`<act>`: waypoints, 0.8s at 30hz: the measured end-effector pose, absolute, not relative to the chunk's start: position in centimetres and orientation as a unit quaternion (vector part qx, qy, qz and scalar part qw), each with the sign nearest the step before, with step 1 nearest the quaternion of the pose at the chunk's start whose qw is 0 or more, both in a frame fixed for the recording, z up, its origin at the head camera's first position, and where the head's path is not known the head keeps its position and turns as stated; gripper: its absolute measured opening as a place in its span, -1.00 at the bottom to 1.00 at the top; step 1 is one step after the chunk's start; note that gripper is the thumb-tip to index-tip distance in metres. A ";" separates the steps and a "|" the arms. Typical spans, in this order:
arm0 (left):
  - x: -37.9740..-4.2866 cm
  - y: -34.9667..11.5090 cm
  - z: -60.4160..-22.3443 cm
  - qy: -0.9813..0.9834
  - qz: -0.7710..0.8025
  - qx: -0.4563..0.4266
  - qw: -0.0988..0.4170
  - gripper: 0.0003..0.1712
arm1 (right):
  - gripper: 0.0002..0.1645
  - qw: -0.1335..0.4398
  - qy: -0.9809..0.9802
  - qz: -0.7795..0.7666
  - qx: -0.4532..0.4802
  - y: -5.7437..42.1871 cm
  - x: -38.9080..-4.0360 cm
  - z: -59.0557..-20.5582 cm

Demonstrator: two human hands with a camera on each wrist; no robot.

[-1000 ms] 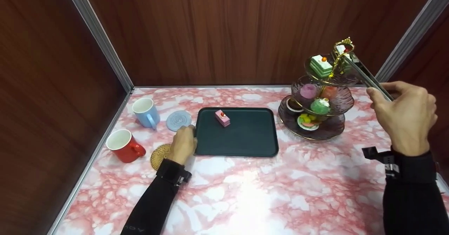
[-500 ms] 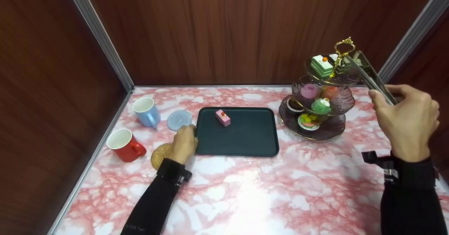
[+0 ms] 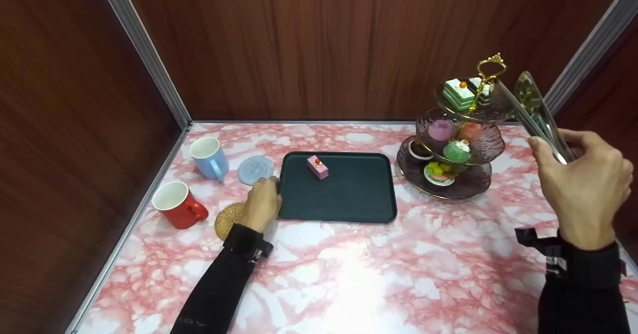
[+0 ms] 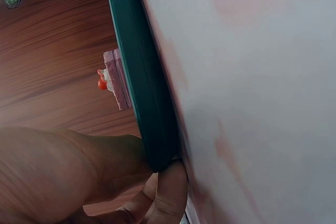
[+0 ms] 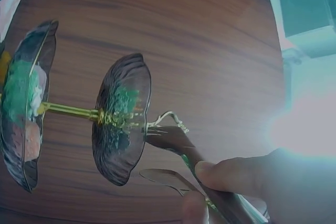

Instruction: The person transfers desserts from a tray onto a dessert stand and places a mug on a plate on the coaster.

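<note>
My feed shows the right hand [image 3: 588, 187] gripping parted tongs [image 3: 530, 120] near the dark cake [image 3: 487, 89] on the stand [image 3: 471, 183], two o'clock; the left hand [image 3: 261, 205] pinches the tray [image 3: 354, 192] at nine. I'd straddle the cake squarely, then squeeze lightly.

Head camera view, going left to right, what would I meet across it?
Red mug with white inside, light blue mug, round tan woven coaster, the person's left hand, dark green rectangular tray, three-tier translucent gold-rimmed stand, shiny metal tongs, the person's right hand.
</note>
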State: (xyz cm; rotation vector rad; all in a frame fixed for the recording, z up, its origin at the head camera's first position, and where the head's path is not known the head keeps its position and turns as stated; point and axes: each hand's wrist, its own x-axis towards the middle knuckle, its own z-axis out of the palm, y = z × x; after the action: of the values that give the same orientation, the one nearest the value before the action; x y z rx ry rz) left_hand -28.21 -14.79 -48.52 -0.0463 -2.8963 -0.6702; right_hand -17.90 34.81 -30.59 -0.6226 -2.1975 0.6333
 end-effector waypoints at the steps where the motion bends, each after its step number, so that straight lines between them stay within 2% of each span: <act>1: -28.2 -14.8 -48.5 -0.971 -0.225 -0.014 0.082 -0.55 | -0.41 0.379 -0.858 0.248 -0.242 34.7 -17.8 -30.7; 9: -28.3 -14.9 -48.4 -0.971 -0.231 -0.002 0.056 -0.53 | -0.48 0.410 -0.851 0.257 -0.205 33.7 -17.7 -31.3; 16: -28.1 -14.8 -48.5 -0.969 -0.226 -0.026 0.099 -0.59 | -0.48 0.458 -0.839 0.269 -0.119 32.0 -18.2 -32.2; 24: -28.0 -14.8 -48.5 -0.970 -0.223 -0.022 0.098 -0.62 | -0.51 0.450 -0.844 0.294 -0.007 29.8 -19.5 -34.0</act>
State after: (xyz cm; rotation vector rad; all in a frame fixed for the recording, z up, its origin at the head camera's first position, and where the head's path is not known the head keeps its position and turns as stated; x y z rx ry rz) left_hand -28.03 -14.83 -48.51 -0.0637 -2.8691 -0.6609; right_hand -19.51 29.84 -34.03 -0.0170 -2.0861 0.7267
